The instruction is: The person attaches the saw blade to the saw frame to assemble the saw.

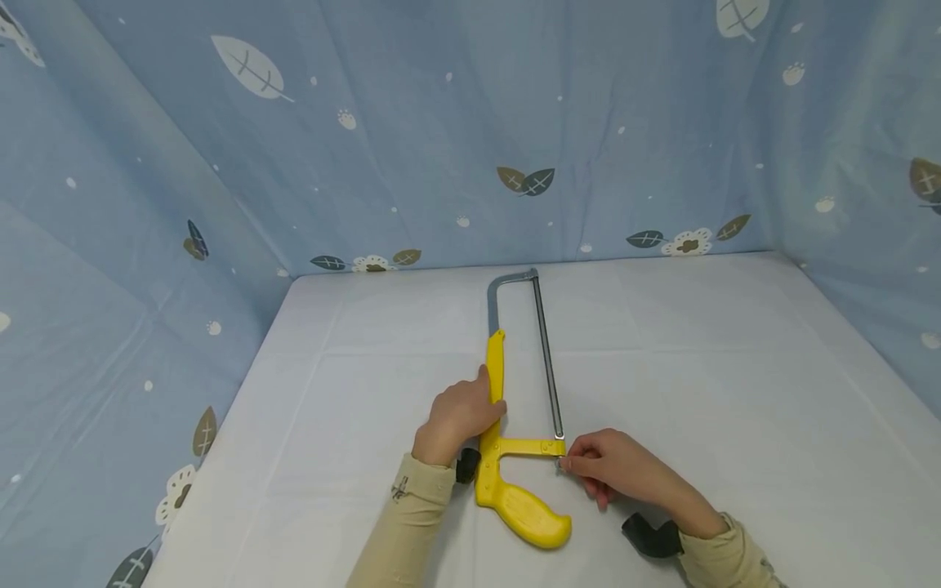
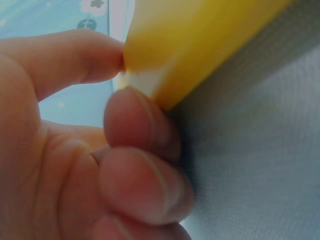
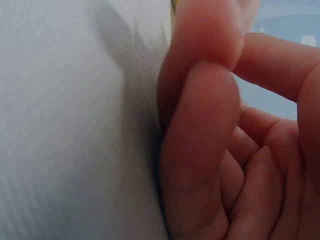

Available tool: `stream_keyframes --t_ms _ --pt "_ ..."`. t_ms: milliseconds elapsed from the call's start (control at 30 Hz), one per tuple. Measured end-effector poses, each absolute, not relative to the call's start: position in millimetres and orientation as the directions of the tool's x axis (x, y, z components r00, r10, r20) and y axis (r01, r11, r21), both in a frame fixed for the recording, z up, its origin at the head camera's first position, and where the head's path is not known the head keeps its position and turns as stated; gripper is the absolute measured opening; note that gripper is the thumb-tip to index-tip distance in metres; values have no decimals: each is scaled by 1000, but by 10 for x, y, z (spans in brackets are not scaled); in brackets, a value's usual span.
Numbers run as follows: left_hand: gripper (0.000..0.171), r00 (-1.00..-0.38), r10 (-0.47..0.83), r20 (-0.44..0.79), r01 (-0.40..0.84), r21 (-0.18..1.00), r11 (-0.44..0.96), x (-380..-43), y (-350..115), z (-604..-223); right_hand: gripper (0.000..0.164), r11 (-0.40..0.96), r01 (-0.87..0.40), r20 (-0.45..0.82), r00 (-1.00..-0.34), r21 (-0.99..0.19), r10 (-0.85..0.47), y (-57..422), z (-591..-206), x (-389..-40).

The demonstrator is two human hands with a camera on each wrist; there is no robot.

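A hacksaw [image 1: 531, 516] with a yellow handle and grey front bow lies flat on the white-covered table. Its dark blade [image 1: 547, 359] runs along the right side, fixed at both ends. My left hand [image 1: 457, 412] holds the yellow frame between thumb and fingers, above the handle; the left wrist view shows the yellow frame [image 2: 200, 45] close by the thumb. At the lower end of the blade, my right hand [image 1: 617, 467] pinches a small metal wing nut [image 1: 559, 464], mostly covered by the fingertips. In the right wrist view the curled fingers [image 3: 200, 145] hide the nut.
White cloth [image 1: 353, 392] covers the table. A blue leaf-patterned curtain [image 1: 441, 139] hangs behind it and along both sides. Black straps or mounts [image 1: 650, 537] sit at both wrists, near the sleeve cuffs.
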State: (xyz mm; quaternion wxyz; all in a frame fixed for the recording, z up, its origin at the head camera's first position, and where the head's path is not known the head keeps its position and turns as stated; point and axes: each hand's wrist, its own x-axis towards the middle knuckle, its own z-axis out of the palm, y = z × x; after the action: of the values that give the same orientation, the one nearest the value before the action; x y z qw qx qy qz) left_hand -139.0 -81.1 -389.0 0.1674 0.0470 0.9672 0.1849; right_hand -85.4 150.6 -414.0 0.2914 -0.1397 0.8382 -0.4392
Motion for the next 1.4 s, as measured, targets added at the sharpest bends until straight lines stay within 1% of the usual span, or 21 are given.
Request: stream_keyframes --t_ms 300,467,767,1067,1400 --pt "71 -935 153 -320 23 376 926 -1400 -809 -3903 35 591 35 -385 -788 -806 -480 1484 -4105 -838" --pt "71 -939 153 -307 23 389 921 -1410 -814 -3909 34 599 36 -385 -796 -800 -467 1468 -4097 -842" --pt "71 -938 143 -317 11 384 923 -1392 -822 -3918 33 586 34 -385 -784 -810 -487 1474 -4119 -834" --pt "71 -940 156 -304 22 402 915 -1394 -817 -3912 26 575 37 -381 -783 -817 -491 1498 -4121 -843" --pt "70 -944 162 -288 29 417 908 -1382 -823 -3895 30 581 53 -379 -805 -813 -457 1485 -4142 -844"
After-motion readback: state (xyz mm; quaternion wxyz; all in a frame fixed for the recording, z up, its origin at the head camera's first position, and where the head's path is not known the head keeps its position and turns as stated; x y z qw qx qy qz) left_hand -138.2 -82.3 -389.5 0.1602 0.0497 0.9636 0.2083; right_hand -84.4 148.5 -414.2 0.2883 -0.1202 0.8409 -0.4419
